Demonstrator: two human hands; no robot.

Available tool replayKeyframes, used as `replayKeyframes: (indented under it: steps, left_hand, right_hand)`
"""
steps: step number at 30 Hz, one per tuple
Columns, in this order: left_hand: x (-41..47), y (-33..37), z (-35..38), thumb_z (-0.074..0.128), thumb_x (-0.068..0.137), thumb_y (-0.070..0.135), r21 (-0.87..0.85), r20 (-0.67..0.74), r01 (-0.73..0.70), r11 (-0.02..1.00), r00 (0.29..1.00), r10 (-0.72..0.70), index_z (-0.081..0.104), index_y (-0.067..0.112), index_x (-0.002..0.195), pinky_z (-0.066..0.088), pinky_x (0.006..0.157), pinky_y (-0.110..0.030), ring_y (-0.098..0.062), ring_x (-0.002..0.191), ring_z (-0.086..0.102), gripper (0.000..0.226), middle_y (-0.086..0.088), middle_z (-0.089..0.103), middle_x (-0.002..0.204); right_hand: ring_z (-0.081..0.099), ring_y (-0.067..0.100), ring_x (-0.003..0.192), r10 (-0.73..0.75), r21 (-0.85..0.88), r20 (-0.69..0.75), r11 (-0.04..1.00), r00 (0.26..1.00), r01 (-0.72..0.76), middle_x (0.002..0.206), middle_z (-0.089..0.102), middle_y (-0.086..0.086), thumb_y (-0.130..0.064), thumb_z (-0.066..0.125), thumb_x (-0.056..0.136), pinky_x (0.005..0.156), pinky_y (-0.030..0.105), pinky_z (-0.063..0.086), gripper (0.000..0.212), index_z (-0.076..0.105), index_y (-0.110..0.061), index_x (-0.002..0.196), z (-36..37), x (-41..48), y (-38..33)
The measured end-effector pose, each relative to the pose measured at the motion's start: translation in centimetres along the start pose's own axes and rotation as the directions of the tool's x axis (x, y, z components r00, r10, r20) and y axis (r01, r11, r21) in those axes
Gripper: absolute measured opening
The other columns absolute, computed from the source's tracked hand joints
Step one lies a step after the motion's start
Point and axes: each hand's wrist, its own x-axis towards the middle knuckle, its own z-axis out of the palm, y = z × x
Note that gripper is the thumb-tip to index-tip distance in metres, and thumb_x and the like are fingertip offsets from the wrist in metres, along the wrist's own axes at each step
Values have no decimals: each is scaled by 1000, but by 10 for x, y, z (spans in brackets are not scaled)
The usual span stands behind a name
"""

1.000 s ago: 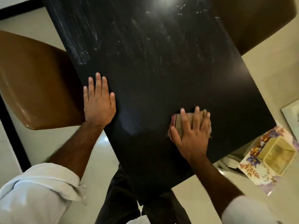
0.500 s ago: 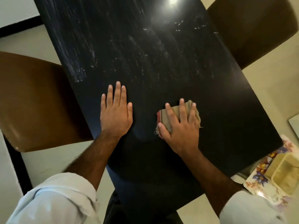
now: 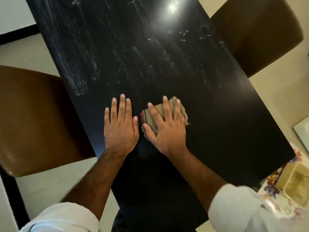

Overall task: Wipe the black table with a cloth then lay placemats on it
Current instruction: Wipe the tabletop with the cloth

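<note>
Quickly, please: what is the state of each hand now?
Left hand: open, flat on the table.
Right hand: open, fingers pressing the cloth on the table.

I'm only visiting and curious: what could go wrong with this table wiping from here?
The right hand presses the folded cloth with flat fingers rather than gripping it, so the cloth might slip out mid-stroke. The bare left hand lies flat on the glossy black table and may leave prints. The white streaks farther up could get smeared rather than lifted.
</note>
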Motion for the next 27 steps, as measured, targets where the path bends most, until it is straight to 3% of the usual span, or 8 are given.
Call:
replayKeyframes:
  steps: [3, 6, 12, 17, 21, 24, 27]
  left_hand:
    - [0, 2, 0, 25, 116, 46, -12, -8, 7, 1000, 1000, -8, 7, 15, 176, 9, 137, -56, -28, 171, -4, 70, -6, -3, 185]
    - [1, 2, 2, 23, 116, 47, -1, 3, 8, 1000, 1000, -8, 6, 16, 176, 8, 137, -56, -27, 171, -6, 69, -5, -5, 185]
    - [2, 25, 0, 21, 115, 47, 13, 23, 79, 997, 997, -80, 4, 16, 176, 4, 137, -57, -28, 170, -11, 70, -4, -8, 184]
    - [25, 101, 2, 26, 115, 48, 26, 11, 20, 999, 1000, -21, 8, 15, 176, 5, 137, -56, -29, 171, -6, 72, -5, -5, 185]
    - [44, 139, 6, 20, 114, 52, 5, 30, 55, 998, 998, -55, 2, 14, 176, 6, 137, -56, -28, 170, -9, 74, -7, -11, 184]
    - [45, 142, 11, 17, 114, 52, 3, -2, 68, 998, 998, -68, 6, 14, 176, 9, 137, -57, -28, 170, -6, 73, -7, -7, 184]
    - [45, 141, 13, 17, 113, 52, 19, -21, 65, 998, 998, -65, 9, 12, 175, 10, 137, -58, -29, 171, -3, 74, -7, -3, 185]
  right_hand:
    - [-7, 45, 168, 139, -34, 7, 990, 990, -139, 184, -4, 3, -80, 37, 102, 128, 67, 22, 79, 13, -51, 172, -7, -30, 37]
    - [-3, 48, 167, 228, -49, -25, 972, 973, -229, 184, 1, 5, -80, 33, 103, 126, 71, 23, 78, 12, -50, 172, -19, 8, 76]
    - [14, 53, 164, 170, -64, -181, 981, 969, -184, 180, 24, 14, -77, 34, 102, 125, 67, 31, 76, 33, -43, 169, -26, 121, 81]
    - [2, 47, 167, -22, -67, -60, 998, 998, 18, 184, 8, 7, -79, 37, 102, 129, 66, 24, 78, 18, -49, 172, -31, 56, 113]
    - [-7, 43, 168, 115, -62, 10, 992, 993, -114, 184, -6, 1, -83, 34, 102, 128, 67, 21, 82, 7, -52, 172, -45, 3, 187]
    - [-5, 43, 168, 241, -39, -20, 970, 970, -241, 184, -3, 0, -85, 30, 102, 128, 72, 22, 82, 4, -52, 172, -57, 46, 231]
    - [1, 46, 168, 240, -8, -114, 970, 964, -242, 184, 7, 4, -83, 26, 102, 129, 73, 22, 80, 11, -48, 172, -66, 124, 241]
